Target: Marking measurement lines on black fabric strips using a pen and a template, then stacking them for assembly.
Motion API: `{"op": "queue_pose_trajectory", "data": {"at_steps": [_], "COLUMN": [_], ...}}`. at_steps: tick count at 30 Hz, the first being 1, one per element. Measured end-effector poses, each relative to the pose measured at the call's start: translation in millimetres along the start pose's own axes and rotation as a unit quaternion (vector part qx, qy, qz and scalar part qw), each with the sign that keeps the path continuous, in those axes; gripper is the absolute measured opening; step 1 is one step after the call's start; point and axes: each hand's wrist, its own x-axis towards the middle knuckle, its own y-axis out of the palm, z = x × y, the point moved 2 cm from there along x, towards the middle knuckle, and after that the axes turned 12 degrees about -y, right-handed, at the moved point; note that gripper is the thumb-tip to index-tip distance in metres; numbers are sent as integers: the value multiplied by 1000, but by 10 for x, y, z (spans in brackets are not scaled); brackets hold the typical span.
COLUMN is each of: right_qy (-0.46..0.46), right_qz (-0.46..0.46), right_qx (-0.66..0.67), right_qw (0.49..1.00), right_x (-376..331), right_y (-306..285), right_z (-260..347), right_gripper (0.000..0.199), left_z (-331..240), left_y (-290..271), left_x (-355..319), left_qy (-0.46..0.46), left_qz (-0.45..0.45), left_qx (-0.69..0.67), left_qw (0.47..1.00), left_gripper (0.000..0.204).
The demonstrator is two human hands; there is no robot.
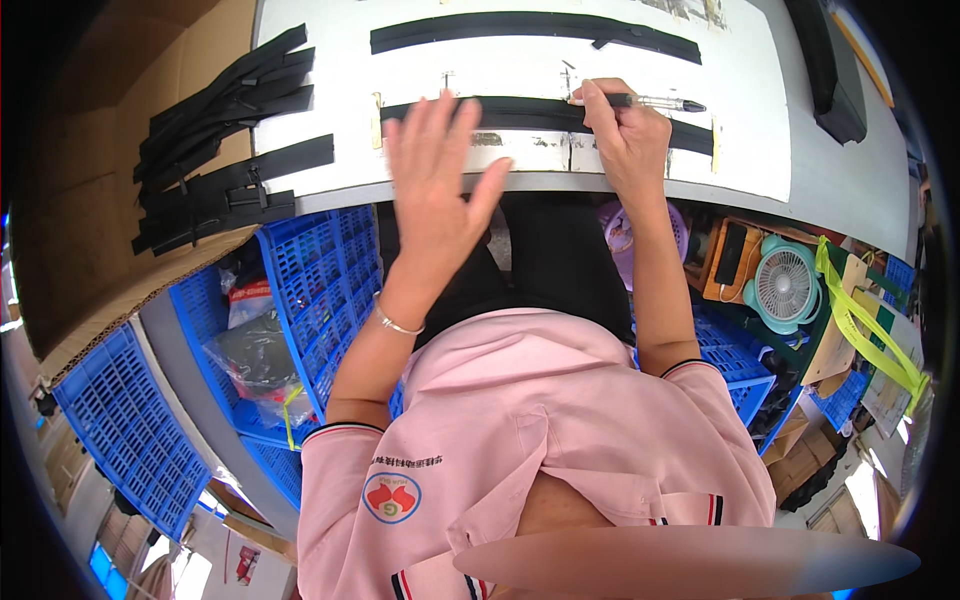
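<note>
Nearest the camera is your pink shirt, filling the view around 6 o'clock, with your black trousers beyond it toward 12. Your left hand is at 11 o'clock, palm down and blurred, its fingers spread and gripping nothing; they overlap the near black strip, though you cannot tell from this view whether they press on it. A bracelet circles that wrist. Your right hand, at 1 o'clock, has thumb and fingers closed around a pen, its clear barrel pointing toward 3 and its writing end toward 9, close by the strip's far edge. That strip runs crosswise on the white work surface, from about 11 o'clock round to 1, passing beneath both hands. Farther off at 12 lies the far black strip, roughly parallel to it. A heap of black strips sits at 10 o'clock, beside the cardboard box. Below the work surface, you have a blue crate at 9 and a teal fan at 3.
</note>
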Motion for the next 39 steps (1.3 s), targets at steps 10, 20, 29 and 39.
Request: {"op": "queue_pose_trajectory", "data": {"at_steps": [10, 20, 29, 39], "right_qy": [10, -12, -32, -1], "right_qz": [-12, -7, 13, -40], "right_qx": [32, 1, 73, 167], "right_qw": [999, 1000, 997, 985], "right_x": [-17, -30, -84, -139], "right_y": [2, -6, -26, -308], "right_z": [-11, -29, -111, -27], "right_gripper": [24, 22, 23, 19], "left_z": [-400, -407, -424, -409], "left_y": [337, 362, 355, 378], "left_x": [37, 27, 20, 13], "left_qy": [67, 78, 68, 64], "left_qz": [46, 35, 41, 48], "left_qx": [-32, -8, 6, 33], "left_qw": [996, 996, 997, 996], "left_gripper": [45, 42, 44, 45]}}
